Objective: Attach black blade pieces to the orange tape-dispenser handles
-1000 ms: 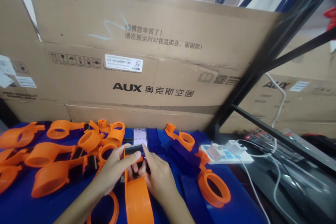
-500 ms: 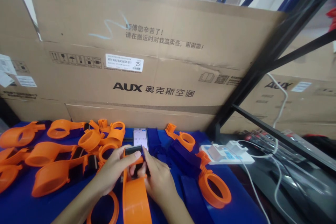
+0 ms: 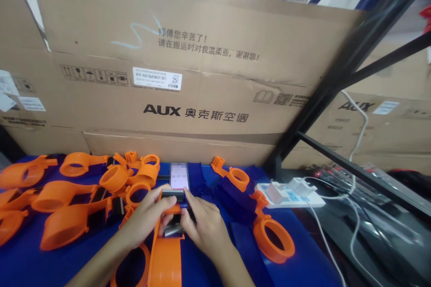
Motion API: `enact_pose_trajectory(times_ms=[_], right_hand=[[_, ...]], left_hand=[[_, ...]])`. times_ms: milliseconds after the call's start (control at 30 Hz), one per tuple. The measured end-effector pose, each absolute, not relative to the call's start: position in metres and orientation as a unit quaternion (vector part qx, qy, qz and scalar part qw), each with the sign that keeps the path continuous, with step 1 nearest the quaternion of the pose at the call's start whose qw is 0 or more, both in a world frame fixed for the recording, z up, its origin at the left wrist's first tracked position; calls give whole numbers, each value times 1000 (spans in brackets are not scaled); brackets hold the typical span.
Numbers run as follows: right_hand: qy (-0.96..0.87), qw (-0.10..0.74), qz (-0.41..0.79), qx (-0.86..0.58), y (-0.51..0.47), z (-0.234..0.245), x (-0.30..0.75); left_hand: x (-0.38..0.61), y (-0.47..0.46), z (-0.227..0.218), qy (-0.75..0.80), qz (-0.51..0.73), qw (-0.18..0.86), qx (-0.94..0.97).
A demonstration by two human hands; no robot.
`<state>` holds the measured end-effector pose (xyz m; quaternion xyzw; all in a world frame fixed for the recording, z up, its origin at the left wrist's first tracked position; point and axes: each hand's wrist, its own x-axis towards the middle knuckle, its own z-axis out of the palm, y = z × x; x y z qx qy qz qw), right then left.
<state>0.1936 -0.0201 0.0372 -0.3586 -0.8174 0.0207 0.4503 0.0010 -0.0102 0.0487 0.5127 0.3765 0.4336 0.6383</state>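
Note:
Between my hands, in the head view, is an orange tape dispenser (image 3: 165, 258) with its round hub toward me. My left hand (image 3: 146, 213) is closed around the head end, its thumb on top of a black strip (image 3: 172, 195). My right hand (image 3: 207, 224) pinches the right side of that head, where a small dark blue piece (image 3: 183, 205) shows. A shiny dark part shows in the frame below the head; the fingers partly cover it. Under my left wrist lies an orange ring (image 3: 146, 264).
More orange tape dispensers (image 3: 65, 226) lie at left, and others (image 3: 274, 240) at right among dark blue strips (image 3: 235, 199). A phone with a timer (image 3: 179, 175) lies ahead. A white power strip (image 3: 291, 197) with cables is at right. Cardboard (image 3: 202, 76) and a black rack post (image 3: 310, 80) stand behind.
The dispenser's hub has swung slightly left. My right fingers have drawn back from inside its frame, uncovering the shiny part. The black strip on the head now sits flatter.

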Motion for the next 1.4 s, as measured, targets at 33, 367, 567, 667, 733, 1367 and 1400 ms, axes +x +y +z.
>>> enact_pose_trajectory(times_ms=[33, 367, 567, 667, 733, 1367, 1400], right_hand=[[-813, 458, 35, -357, -20, 40, 194], [-646, 403, -10, -649, -3, 60, 225], [-642, 162, 48, -748, 2, 56, 245], [-639, 190, 42, -745, 2, 55, 246], [-645, 252, 43, -720, 0, 57, 244], [-749, 481, 122, -439, -12, 68, 222], [-749, 467, 114, -456, -11, 68, 225]], left_hand=[[0, -10, 50, 372, 426, 646, 512], [-6, -8, 45, 399, 428, 621, 521], [-6, -11, 43, 392, 416, 607, 552], [-6, -11, 42, 391, 408, 602, 564], [-5, -11, 43, 397, 391, 596, 578], [-14, -3, 66, 411, 505, 623, 434], [-19, -1, 69, 415, 509, 637, 404]])
